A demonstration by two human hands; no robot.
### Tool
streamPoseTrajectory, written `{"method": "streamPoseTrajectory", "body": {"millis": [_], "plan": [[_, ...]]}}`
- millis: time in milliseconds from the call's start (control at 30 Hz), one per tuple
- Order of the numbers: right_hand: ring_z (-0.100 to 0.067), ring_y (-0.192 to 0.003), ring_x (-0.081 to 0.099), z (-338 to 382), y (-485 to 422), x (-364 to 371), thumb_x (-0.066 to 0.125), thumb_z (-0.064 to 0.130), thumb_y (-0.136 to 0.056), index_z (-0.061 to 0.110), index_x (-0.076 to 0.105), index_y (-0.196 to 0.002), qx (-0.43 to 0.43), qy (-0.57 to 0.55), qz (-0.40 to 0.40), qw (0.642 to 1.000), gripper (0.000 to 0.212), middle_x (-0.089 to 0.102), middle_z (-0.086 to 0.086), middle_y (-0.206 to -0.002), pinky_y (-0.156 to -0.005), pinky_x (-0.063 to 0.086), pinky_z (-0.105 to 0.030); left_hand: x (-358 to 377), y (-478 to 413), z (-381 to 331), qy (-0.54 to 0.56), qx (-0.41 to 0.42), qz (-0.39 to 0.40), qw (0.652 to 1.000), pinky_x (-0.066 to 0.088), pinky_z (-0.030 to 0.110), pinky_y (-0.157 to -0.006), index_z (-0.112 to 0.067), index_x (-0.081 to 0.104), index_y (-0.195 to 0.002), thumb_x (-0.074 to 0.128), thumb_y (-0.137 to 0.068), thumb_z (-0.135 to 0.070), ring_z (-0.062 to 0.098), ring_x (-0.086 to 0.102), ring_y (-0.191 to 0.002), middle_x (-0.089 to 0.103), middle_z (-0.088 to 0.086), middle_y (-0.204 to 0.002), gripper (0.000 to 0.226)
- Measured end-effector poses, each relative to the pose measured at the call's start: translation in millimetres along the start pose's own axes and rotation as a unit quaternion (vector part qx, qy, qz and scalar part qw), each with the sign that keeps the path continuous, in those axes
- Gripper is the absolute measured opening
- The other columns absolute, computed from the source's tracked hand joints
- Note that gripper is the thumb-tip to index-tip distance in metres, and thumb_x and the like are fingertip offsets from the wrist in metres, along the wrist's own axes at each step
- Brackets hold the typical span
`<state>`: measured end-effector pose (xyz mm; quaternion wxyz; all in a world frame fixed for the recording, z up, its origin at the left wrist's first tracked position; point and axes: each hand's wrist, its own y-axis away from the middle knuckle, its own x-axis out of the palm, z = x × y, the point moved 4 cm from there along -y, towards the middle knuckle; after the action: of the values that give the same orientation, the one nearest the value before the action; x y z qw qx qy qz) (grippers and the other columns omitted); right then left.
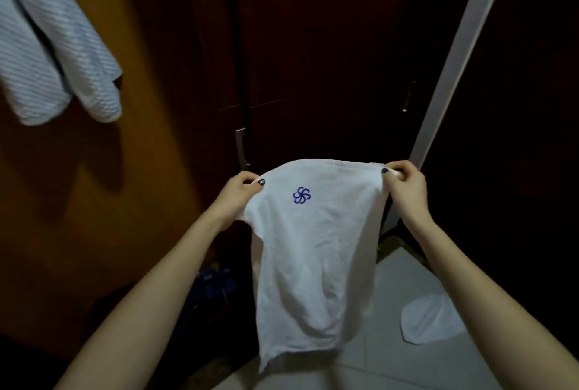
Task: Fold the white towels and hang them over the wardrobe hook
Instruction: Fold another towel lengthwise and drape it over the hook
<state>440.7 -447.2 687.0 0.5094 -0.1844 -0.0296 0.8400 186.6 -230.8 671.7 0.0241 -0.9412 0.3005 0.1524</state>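
A white towel (pixel 313 252) with a small blue flower mark hangs in front of me, held up by its top edge. My left hand (pixel 236 198) pinches the top left corner. My right hand (pixel 405 184) pinches the top right corner. The towel droops down between my forearms toward the floor. Another white towel (pixel 430 317) lies on the tiled floor at the lower right. The wardrobe hook is not in view.
Dark wooden wardrobe doors (pixel 329 60) with metal handles (pixel 240 148) stand straight ahead. A striped pale towel (pixel 56 45) hangs at the upper left against an orange-brown panel. A grey door frame (pixel 454 54) slants on the right. Dark shoes (pixel 216 286) sit low on the floor.
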Motion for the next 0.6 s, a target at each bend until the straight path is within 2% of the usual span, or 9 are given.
{"method": "streamPoseTrajectory", "body": {"millis": [67,133,200,233,300,367,467,533,600], "plan": [[-0.006,-0.051,0.05,15,17,27,0.056,0.009,-0.09,0.024,0.06,-0.11,-0.025,-0.042,0.063,0.997,0.025,0.059,0.0,-0.065,-0.05,0.04,-0.021,6,14,-3,0.101,-0.002,-0.003,0.995,0.049,0.021,-0.05,-0.023,0.053,-0.112,0.058,-0.092,-0.011,0.009,0.064,-0.062,0.069,-0.001,-0.083,0.024],[-0.001,-0.057,0.054,27,37,54,0.058,0.001,-0.088,0.025,0.066,-0.105,-0.063,-0.07,0.139,0.986,0.03,0.065,0.008,-0.07,-0.056,0.043,-0.015,12,29,-7,0.167,0.027,0.012,0.986,0.048,0.023,-0.053,-0.021,0.052,-0.117,0.052,-0.095,-0.004,0.012,0.062,-0.068,0.069,-0.003,-0.087,0.028],[0.006,-0.07,0.06,33,56,78,0.058,-0.005,-0.087,0.023,0.071,-0.09,-0.08,-0.088,0.207,0.971,0.031,0.07,0.015,-0.079,-0.064,0.045,-0.01,11,39,-9,0.161,0.041,0.0,0.986,0.04,0.019,-0.052,-0.015,0.063,-0.106,0.044,-0.097,0.0,0.008,0.054,-0.064,0.065,-0.002,-0.083,0.026],[0.007,-0.07,0.06,35,63,89,0.058,-0.005,-0.087,0.023,0.071,-0.085,-0.075,-0.098,0.233,0.965,0.031,0.071,0.016,-0.077,-0.064,0.045,-0.01,9,42,-10,0.149,0.038,-0.003,0.988,0.039,0.016,-0.052,-0.015,0.066,-0.101,0.044,-0.096,0.001,0.005,0.052,-0.062,0.063,-0.001,-0.082,0.027],[0.002,-0.063,0.059,40,72,107,0.062,0.001,-0.087,0.022,0.071,-0.082,-0.057,-0.116,0.265,0.956,0.023,0.069,0.006,-0.069,-0.059,0.048,-0.013,6,47,-11,0.135,0.031,0.022,0.99,0.049,0.019,-0.06,-0.018,0.064,-0.105,0.054,-0.091,0.002,0.008,0.059,-0.071,0.064,0.003,-0.095,0.027],[-0.007,-0.069,0.067,41,77,121,0.066,0.007,-0.088,0.019,0.07,-0.088,-0.027,-0.135,0.304,0.943,0.013,0.071,-0.003,-0.073,-0.066,0.055,-0.02,0,51,-8,0.119,0.021,0.048,0.991,0.053,0.026,-0.073,-0.024,0.059,-0.114,0.063,-0.085,0.003,0.016,0.064,-0.085,0.062,0.005,-0.113,0.04],[-0.013,-0.092,0.072,39,82,142,0.067,0.007,-0.088,0.018,0.064,-0.109,0.011,-0.168,0.414,0.895,0.024,0.076,0.001,-0.093,-0.079,0.058,-0.024,-17,55,1,0.116,0.031,-0.008,0.993,0.051,0.024,-0.08,-0.029,0.065,-0.11,0.065,-0.082,0.003,0.016,0.065,-0.1,0.06,0.001,-0.125,0.043],[-0.012,-0.097,0.07,40,87,153,0.065,0.003,-0.089,0.018,0.061,-0.117,0.015,-0.166,0.473,0.865,0.032,0.075,0.001,-0.1,-0.082,0.056,-0.022,-29,58,6,0.132,0.033,-0.059,0.989,0.05,0.022,-0.083,-0.028,0.074,-0.1,0.065,-0.082,0.003,0.013,0.064,-0.104,0.068,0.0,-0.116,0.037],[-0.016,-0.097,0.07,46,90,164,0.063,0.005,-0.091,0.019,0.062,-0.117,-0.01,-0.134,0.496,0.858,0.029,0.074,-0.007,-0.098,-0.087,0.056,-0.027,-38,61,15,0.166,0.02,-0.097,0.981,0.052,0.025,-0.085,-0.026,0.077,-0.093,0.064,-0.083,0.005,0.015,0.065,-0.104,0.072,0.001,-0.106,0.035]]}}
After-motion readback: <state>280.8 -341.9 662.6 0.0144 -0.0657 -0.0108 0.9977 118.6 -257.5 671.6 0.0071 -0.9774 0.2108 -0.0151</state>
